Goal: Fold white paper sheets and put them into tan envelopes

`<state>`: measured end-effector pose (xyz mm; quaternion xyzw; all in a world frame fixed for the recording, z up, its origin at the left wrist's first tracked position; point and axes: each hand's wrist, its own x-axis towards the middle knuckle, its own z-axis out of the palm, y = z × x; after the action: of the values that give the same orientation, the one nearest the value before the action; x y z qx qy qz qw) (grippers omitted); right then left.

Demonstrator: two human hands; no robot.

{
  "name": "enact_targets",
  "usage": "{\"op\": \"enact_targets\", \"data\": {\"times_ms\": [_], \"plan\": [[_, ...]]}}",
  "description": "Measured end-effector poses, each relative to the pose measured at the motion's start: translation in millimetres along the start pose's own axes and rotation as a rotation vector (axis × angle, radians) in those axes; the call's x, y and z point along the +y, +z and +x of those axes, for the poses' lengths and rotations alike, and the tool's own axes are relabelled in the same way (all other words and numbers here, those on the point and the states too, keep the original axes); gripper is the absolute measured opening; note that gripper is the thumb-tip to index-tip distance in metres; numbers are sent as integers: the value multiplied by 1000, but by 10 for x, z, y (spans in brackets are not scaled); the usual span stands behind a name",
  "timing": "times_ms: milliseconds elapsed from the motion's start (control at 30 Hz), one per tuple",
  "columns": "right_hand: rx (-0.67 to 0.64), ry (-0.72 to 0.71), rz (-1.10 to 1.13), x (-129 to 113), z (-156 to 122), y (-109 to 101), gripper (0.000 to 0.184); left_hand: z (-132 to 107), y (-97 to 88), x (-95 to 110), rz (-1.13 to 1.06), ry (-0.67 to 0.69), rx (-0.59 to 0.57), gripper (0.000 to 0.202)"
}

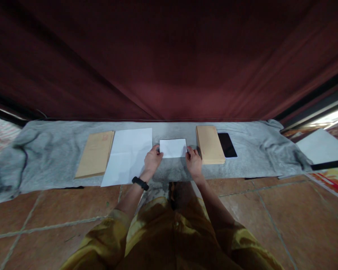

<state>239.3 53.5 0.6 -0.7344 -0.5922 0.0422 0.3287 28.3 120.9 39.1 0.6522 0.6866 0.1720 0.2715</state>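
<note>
A folded sheet of white paper [172,148] lies on the grey cloth in front of me, its long side running left to right. My left hand [153,160] grips its left edge, thumb and fingers closed there. At the opposite edge, my right hand [194,162] pinches the paper with curled fingers. Just right of that hand is a stack of brown envelopes [210,145]. Flat white sheets [129,155] with a faint crease lie to the left of my left hand. Farther left is another small pile of brown envelopes [95,154].
A dark-screened phone [227,145] sits against the right envelope stack. The grey cloth [256,150] covers a long narrow surface, with a dark red curtain [169,75] behind it. Tiled floor [270,210] shows in front, and a white sheet [323,144] is at far right.
</note>
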Motion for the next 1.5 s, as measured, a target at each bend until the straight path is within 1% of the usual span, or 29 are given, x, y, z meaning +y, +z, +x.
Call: {"op": "enact_targets", "data": {"times_ms": [167, 333, 467, 633, 867, 1100, 1267, 1400, 1500], "plan": [[-48, -35, -38, -6, -43, -32, 38, 42, -6, -3, 24, -10, -37, 35], [-71, -67, -72, -35, -64, -47, 39, 48, -44, 53, 61, -19, -40, 33], [-85, -82, -113, -45, -66, -59, 38, 29, -80, 107, 69, -57, -81, 31], [-76, -122, -112, 18, -151, -77, 36, -69, -86, 69, 32, -60, -123, 32], [-57, -256, -139, 83, -324, -112, 35, -240, -39, -45, -1, -53, -124, 39], [-87, -364, -104, 57, -365, -143, 35, -189, -76, -98, -9, -21, -149, 38], [-120, -390, -92, 71, -410, -106, 39, -174, -86, -71, 9, -25, -146, 39], [-131, -369, -95, 69, -385, -83, 39, -219, -65, -12, 41, -42, -128, 41], [-124, -381, -78, 61, -369, -90, 39, -253, -60, 13, 65, -55, -124, 42]]}}
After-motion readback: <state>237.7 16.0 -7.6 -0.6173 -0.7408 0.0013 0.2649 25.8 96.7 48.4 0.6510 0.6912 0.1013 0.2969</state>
